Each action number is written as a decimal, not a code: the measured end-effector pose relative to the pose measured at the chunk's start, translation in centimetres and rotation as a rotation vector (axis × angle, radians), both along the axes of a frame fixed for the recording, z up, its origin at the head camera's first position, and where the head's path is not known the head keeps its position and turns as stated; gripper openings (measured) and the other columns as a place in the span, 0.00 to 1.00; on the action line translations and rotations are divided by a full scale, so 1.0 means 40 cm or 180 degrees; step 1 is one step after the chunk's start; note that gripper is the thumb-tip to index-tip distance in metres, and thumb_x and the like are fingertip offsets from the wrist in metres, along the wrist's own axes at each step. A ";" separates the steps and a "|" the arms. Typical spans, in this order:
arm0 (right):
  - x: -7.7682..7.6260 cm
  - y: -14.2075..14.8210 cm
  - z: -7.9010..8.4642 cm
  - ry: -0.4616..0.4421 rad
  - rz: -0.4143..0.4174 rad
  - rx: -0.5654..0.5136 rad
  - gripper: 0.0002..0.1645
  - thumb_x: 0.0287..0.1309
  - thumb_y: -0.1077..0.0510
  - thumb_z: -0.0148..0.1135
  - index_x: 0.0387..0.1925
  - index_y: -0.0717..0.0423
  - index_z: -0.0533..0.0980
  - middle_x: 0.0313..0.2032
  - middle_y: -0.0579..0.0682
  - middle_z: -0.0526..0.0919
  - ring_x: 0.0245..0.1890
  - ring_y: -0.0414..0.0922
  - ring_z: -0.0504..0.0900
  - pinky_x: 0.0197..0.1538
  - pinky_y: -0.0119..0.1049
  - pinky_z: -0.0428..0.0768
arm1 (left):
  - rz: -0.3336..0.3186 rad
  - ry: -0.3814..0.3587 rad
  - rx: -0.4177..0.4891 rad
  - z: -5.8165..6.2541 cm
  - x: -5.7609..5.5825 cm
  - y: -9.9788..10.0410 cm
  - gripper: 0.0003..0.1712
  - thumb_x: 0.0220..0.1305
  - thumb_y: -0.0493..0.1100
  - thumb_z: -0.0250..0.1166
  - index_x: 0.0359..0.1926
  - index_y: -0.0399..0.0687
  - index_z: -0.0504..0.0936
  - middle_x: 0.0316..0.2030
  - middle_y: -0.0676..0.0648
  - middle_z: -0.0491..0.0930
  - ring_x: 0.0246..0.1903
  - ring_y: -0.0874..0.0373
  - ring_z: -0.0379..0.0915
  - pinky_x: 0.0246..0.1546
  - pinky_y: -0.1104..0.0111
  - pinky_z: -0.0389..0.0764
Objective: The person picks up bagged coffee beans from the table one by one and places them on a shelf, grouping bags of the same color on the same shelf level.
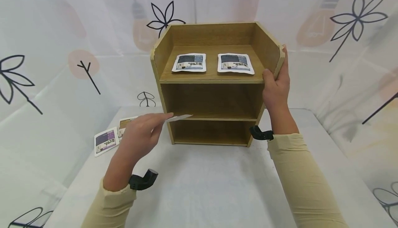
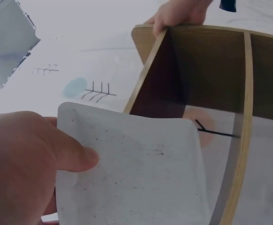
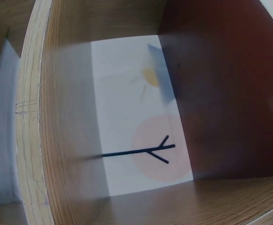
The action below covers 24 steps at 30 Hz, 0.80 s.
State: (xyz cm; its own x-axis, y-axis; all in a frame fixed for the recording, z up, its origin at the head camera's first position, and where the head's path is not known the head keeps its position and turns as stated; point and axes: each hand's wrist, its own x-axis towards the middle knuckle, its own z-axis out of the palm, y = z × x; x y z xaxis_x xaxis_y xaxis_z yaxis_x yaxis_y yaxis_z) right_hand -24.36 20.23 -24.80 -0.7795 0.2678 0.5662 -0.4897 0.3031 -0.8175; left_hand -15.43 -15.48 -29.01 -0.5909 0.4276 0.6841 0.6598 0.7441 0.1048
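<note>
My left hand (image 1: 140, 136) pinches a flat white packet (image 2: 131, 164) by its edge, thumb on the near face. That packet shows edge-on in the head view, just in front of the middle opening of a small wooden shelf (image 1: 214, 34). Its plain, speckled side faces the left wrist camera. My right hand (image 1: 276, 91) grips the right side panel near the top, thumb at the front edge and fingers along the outside. On the top tier lie two printed packets, a left one (image 1: 190, 63) and a right one (image 1: 235, 64), side by side and apart.
On the white table (image 1: 199, 186), left of the shelf, lie a purple-labelled packet (image 1: 106, 141) and a brown-labelled packet (image 1: 123, 124), the latter partly behind my left hand. A white patterned cloth (image 1: 105, 20) hangs behind and at both sides.
</note>
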 end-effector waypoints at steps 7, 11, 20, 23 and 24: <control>0.004 -0.002 0.000 -0.0036 -0.0044 0.0039 0.41 0.66 0.58 0.40 0.76 0.30 0.43 0.72 0.38 0.57 0.70 0.38 0.59 0.73 0.38 0.58 | -0.0104 0.0076 0.0095 0.002 -0.013 0.028 0.20 0.64 0.31 0.59 0.53 0.50 0.84 0.46 0.47 0.86 0.46 0.53 0.84 0.45 0.58 0.84; 0.002 -0.001 0.000 -0.0023 -0.0047 0.0044 0.41 0.67 0.58 0.40 0.76 0.31 0.43 0.72 0.38 0.57 0.70 0.38 0.59 0.73 0.37 0.58 | -0.0117 0.0093 0.0125 -0.005 -0.025 0.045 0.21 0.64 0.31 0.57 0.54 0.51 0.84 0.47 0.48 0.86 0.47 0.53 0.83 0.45 0.59 0.84; -0.002 0.000 -0.004 0.0014 0.0014 -0.0018 0.41 0.66 0.59 0.40 0.76 0.31 0.43 0.72 0.39 0.58 0.69 0.38 0.59 0.72 0.37 0.59 | -0.0078 0.0006 -0.0007 -0.042 -0.062 0.071 0.23 0.63 0.30 0.55 0.55 0.53 0.83 0.47 0.48 0.86 0.47 0.53 0.83 0.44 0.60 0.84; 0.000 -0.001 -0.001 0.0014 -0.0010 0.0001 0.41 0.66 0.59 0.40 0.76 0.32 0.43 0.72 0.39 0.58 0.69 0.38 0.59 0.72 0.36 0.59 | -0.0043 0.0022 -0.0102 -0.050 -0.073 0.079 0.23 0.63 0.30 0.56 0.54 0.52 0.83 0.47 0.48 0.86 0.47 0.53 0.83 0.44 0.60 0.84; 0.001 -0.002 0.000 0.0007 -0.0020 0.0007 0.41 0.66 0.59 0.40 0.76 0.31 0.43 0.72 0.39 0.58 0.69 0.38 0.59 0.72 0.36 0.59 | -0.0023 0.0012 -0.0144 -0.053 -0.076 0.081 0.23 0.62 0.30 0.57 0.54 0.52 0.83 0.47 0.48 0.86 0.47 0.53 0.83 0.44 0.60 0.84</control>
State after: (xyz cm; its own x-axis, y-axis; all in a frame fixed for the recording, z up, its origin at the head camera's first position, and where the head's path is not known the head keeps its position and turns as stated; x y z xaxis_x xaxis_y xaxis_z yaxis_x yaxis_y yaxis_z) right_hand -24.32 20.16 -24.79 -0.7766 0.2716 0.5684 -0.4894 0.3080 -0.8158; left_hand -18.47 -12.23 -31.12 -0.5852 0.4625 0.6661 0.6656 0.7432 0.0687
